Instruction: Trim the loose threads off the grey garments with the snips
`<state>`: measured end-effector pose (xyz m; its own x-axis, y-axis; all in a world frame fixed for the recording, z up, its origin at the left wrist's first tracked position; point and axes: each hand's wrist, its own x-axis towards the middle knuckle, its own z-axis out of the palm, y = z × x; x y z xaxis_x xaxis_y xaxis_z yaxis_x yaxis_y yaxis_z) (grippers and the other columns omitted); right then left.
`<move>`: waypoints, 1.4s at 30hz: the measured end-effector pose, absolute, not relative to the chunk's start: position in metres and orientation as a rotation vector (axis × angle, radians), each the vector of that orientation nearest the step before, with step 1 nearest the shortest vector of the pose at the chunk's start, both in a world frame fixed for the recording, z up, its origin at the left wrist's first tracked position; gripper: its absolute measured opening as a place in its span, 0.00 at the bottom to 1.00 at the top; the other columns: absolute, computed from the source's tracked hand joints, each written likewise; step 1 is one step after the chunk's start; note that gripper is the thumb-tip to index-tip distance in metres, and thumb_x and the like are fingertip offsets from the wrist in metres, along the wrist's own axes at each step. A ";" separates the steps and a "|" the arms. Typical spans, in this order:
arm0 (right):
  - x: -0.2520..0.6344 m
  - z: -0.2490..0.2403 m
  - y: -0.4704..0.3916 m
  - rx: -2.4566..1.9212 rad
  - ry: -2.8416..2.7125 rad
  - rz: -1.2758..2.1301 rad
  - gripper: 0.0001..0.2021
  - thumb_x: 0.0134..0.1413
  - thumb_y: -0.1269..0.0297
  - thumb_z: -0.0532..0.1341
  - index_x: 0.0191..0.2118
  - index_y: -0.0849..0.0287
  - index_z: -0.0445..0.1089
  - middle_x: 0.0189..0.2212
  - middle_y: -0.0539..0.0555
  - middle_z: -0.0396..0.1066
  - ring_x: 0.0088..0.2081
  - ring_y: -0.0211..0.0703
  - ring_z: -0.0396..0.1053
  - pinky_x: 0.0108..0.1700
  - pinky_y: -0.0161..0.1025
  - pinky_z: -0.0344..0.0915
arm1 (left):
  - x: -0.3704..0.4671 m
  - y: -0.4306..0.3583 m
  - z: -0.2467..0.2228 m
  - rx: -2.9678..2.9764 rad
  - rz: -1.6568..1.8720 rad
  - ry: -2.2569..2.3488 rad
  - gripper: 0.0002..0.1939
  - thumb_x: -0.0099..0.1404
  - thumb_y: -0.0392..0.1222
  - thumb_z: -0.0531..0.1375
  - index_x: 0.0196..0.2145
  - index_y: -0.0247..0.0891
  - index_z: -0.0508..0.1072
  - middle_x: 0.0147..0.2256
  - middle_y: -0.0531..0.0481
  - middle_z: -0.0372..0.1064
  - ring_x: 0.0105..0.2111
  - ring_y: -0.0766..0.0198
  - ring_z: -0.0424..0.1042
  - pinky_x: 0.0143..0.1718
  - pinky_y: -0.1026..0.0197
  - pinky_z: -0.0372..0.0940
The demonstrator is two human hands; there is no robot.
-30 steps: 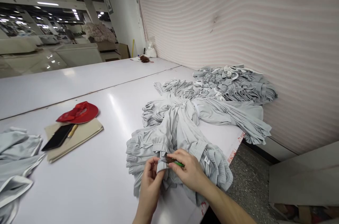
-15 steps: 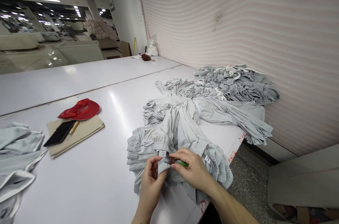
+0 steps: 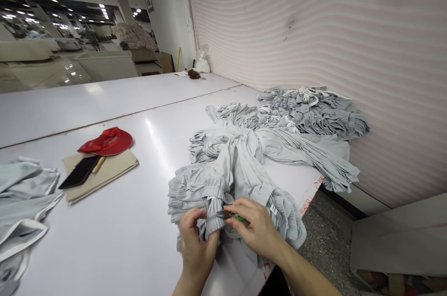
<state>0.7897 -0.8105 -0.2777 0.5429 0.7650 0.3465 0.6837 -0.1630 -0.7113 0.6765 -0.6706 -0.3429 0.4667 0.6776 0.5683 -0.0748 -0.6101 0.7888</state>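
Grey garments with gathered elastic bands (image 3: 190, 184) lie in a fanned heap at the near edge of the white table. My left hand (image 3: 199, 240) pinches the edge of one ribbed grey band (image 3: 214, 224), thumb below and fingers at its left side. From the right, my right hand (image 3: 253, 226) is closed round a small metal tool with a green part (image 3: 225, 215). The tool's blades lie over the band, close to my left fingers; whether they touch the cloth is hard to tell. A small white label (image 3: 273, 209) shows on the garment right of my right hand.
Further back on the table (image 3: 115, 235) are more grey garments (image 3: 314, 112). To the left lie a red cap (image 3: 111, 142), a dark phone (image 3: 80, 172) on folded beige cloth (image 3: 120, 165), and white-edged grey pieces (image 3: 26, 198). A striped curtain (image 3: 314, 30) hangs behind.
My left hand has shifted slightly left and its fingers have spread somewhat from the tool. More of the band and the metal blades shows between my hands.
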 end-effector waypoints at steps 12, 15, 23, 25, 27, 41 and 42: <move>0.799 -0.318 -0.797 -2.111 -1.019 -0.305 0.10 0.49 0.76 0.55 0.36 0.56 0.66 0.29 0.50 0.70 0.30 0.43 0.69 0.34 0.36 0.61 | 0.678 -0.679 -0.307 1.802 0.594 0.505 0.13 0.60 0.52 0.60 0.27 0.42 0.77 0.27 0.49 0.70 0.32 0.57 0.69 0.36 0.58 0.64; 0.809 -0.314 -0.798 -2.172 -1.068 -0.276 0.08 0.49 0.76 0.56 0.34 0.56 0.65 0.28 0.49 0.70 0.28 0.43 0.69 0.32 0.36 0.60 | 0.681 -0.677 -0.308 1.394 0.350 0.592 0.20 0.55 0.60 0.63 0.24 0.39 0.76 0.26 0.50 0.71 0.30 0.59 0.68 0.33 0.60 0.64; 0.791 -0.285 -0.827 -2.093 -1.198 0.027 0.12 0.55 0.65 0.64 0.46 0.53 0.72 0.38 0.51 0.73 0.37 0.44 0.72 0.39 0.39 0.65 | 0.686 -0.682 -0.302 0.985 0.309 0.643 0.23 0.46 0.57 0.70 0.33 0.36 0.80 0.33 0.44 0.78 0.35 0.55 0.74 0.39 0.54 0.69; 0.788 -0.287 -0.828 -2.108 -1.230 -0.044 0.12 0.56 0.65 0.64 0.46 0.53 0.73 0.39 0.53 0.74 0.38 0.45 0.72 0.40 0.41 0.65 | 0.686 -0.684 -0.300 0.979 0.319 0.639 0.22 0.45 0.56 0.70 0.32 0.35 0.80 0.32 0.44 0.78 0.35 0.54 0.75 0.40 0.54 0.69; 0.787 -0.290 -0.827 -2.124 -1.253 -0.099 0.10 0.58 0.65 0.63 0.46 0.53 0.73 0.38 0.53 0.75 0.37 0.46 0.72 0.40 0.42 0.64 | 0.687 -0.685 -0.300 0.995 0.324 0.621 0.21 0.46 0.55 0.70 0.31 0.35 0.80 0.32 0.44 0.78 0.36 0.54 0.75 0.41 0.55 0.69; 0.787 -0.285 -0.826 -2.131 -1.262 -0.140 0.09 0.58 0.65 0.63 0.44 0.54 0.74 0.37 0.53 0.75 0.35 0.46 0.72 0.38 0.42 0.64 | 0.686 -0.686 -0.305 0.968 0.255 0.537 0.19 0.52 0.53 0.69 0.37 0.38 0.80 0.36 0.46 0.77 0.41 0.55 0.73 0.46 0.55 0.67; 0.788 -0.286 -0.826 -2.128 -1.263 -0.139 0.09 0.58 0.65 0.63 0.44 0.54 0.74 0.37 0.53 0.75 0.35 0.46 0.72 0.38 0.42 0.64 | 0.685 -0.685 -0.304 0.962 0.254 0.543 0.19 0.51 0.52 0.69 0.36 0.37 0.80 0.35 0.46 0.77 0.41 0.54 0.74 0.45 0.55 0.67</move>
<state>0.7884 -0.8261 -0.2858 0.5301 0.7477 0.3999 0.8168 -0.3236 -0.4775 0.6853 -0.6848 -0.3042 0.8388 0.4372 -0.3244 0.0318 0.5555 0.8309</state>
